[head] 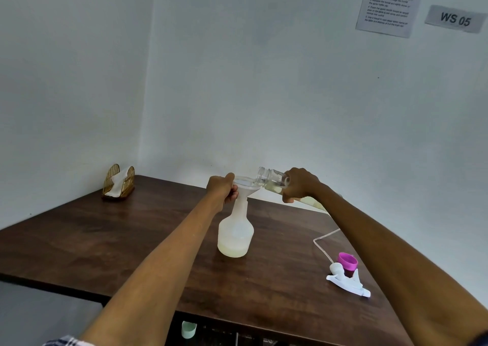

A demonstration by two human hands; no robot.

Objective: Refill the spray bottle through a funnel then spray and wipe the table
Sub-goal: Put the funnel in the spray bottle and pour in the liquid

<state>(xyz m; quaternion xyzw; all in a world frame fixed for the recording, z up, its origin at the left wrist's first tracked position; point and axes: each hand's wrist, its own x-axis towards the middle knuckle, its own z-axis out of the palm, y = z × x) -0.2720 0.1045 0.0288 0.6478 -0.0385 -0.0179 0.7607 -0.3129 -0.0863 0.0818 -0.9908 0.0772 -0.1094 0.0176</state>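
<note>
Our right hand (299,184) grips the refill bottle (274,180), tipped near-horizontal, mouth leftward over the funnel (247,185); our left hand (223,188) pinches the funnel rim atop the upright spray bottle (235,233). Spray head (347,279) and pink cap (347,261) lie right.

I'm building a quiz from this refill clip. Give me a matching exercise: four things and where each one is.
Things:
1. funnel
2. refill bottle
3. spray head
4. napkin holder

Places:
A. far left corner of the table
B. tilted in the right hand
C. lying on the table at the right
D. seated in the spray bottle's neck

Pairs: 1-D, 2-B, 3-C, 4-A
</note>
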